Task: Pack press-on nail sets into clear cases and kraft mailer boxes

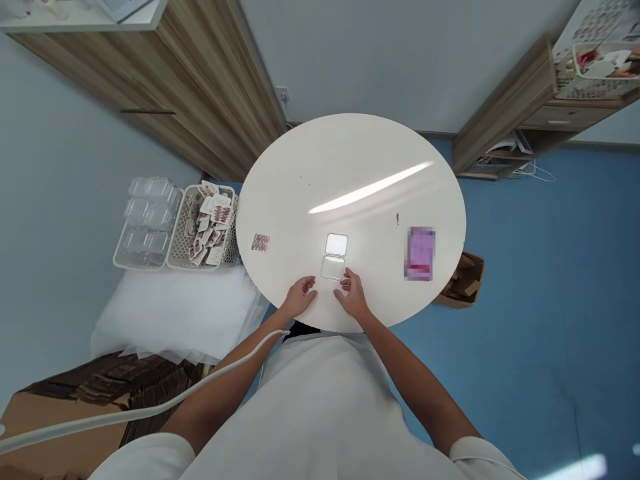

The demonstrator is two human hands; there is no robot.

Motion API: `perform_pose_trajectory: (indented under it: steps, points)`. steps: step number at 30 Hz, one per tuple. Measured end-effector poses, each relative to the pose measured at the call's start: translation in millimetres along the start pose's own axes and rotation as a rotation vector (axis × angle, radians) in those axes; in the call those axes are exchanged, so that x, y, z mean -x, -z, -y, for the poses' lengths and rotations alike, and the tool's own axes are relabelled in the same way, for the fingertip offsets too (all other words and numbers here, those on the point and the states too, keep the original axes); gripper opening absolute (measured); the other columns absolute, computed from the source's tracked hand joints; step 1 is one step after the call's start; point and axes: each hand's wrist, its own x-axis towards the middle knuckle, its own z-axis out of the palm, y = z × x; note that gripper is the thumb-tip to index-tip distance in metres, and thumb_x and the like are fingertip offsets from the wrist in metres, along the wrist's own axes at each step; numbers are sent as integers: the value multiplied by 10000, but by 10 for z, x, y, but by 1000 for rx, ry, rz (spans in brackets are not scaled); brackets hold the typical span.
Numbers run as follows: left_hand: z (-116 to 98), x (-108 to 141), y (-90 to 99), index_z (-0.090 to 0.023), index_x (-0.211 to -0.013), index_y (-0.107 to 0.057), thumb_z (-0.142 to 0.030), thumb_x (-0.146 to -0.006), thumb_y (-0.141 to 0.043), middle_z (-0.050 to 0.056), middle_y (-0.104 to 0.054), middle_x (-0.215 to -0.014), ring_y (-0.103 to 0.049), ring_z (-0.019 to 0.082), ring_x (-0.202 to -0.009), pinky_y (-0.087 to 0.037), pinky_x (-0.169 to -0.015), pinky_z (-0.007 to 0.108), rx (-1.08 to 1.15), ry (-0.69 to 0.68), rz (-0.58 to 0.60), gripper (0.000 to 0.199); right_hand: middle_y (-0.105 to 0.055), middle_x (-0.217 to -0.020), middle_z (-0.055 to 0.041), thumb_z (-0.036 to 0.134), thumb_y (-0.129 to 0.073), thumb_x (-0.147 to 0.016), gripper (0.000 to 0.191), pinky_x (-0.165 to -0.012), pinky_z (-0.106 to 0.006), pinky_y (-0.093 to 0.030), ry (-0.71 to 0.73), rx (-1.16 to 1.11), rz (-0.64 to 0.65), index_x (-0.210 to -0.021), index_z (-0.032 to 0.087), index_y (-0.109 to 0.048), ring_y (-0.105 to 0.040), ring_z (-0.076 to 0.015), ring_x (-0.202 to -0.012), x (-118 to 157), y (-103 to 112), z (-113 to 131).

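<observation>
At the near edge of the white table (350,140), the left hand (301,297) is half-curled, holding nothing; the right hand (353,294), thumb spread, may touch the open clear case (333,267), just inside that table edge: probably light, stiff, slippery, crackable; best held by its side rims.

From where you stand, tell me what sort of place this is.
Probably a small workroom: a white table with an open clear case on it, a basket full of small printed cards, and stacked clear plastic boxes.

No legible text, brands or numbers.
</observation>
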Motion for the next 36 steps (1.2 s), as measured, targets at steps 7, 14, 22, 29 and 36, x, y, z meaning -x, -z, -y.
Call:
perform_pose_trajectory:
  steps: [7,14,22,29,36]
  points:
    - [85,-48,508,-161,-1054,-535,-260,-748,-501,65,-609,-955,-581,158,-830,-486,-774,326,-96,-132,80,323,-479,-1077,-90,259,-496,-734,514,-721,-348,-480,-72,125,-397,-1223,206,-347,-504,-163,-862,162,-89,133]
    - [217,-410,1604,-159,-1187,-426,-213,-731,-514,83,-530,-1020,-542,203,-907,-434,-842,347,-367,-229,-277,467,-517,-1012,-72,241,-460,-768,420,-797,-370,-448,117,394,-96,-1184,214,-408,-505,-174,-896,-41,-654,627]
    - [165,-935,1964,-180,-1266,-325,-205,-631,-655,106,-418,-1062,-522,254,-945,-431,-782,326,-513,-127,-133,717,-427,-1162,-87,263,-558,-720,570,-903,-404,-382,80,537,150,-1248,238,-343,-427,-228,-1064,-956,-1658,897]
    - [252,-931,1899,-210,-1190,-411,-191,-642,-658,81,-427,-1045,-505,236,-951,-431,-759,308,-473,-157,-142,601,-436,-1081,-83,221,-604,-674,675,-883,-433,-367,-14,666,86,-1277,251,-303,-415,-262,-1048,-1218,-1921,872]
    - [340,-897,1874,-196,-1226,-370,-173,-698,-596,84,-497,-1074,-477,244,-1002,-383,-859,359,-400,-231,-140,574,-475,-1057,-59,198,-580,-686,578,-850,-421,-376,-11,648,54,-1217,254,-359,-436,-239,-1010,-1192,-1969,878]
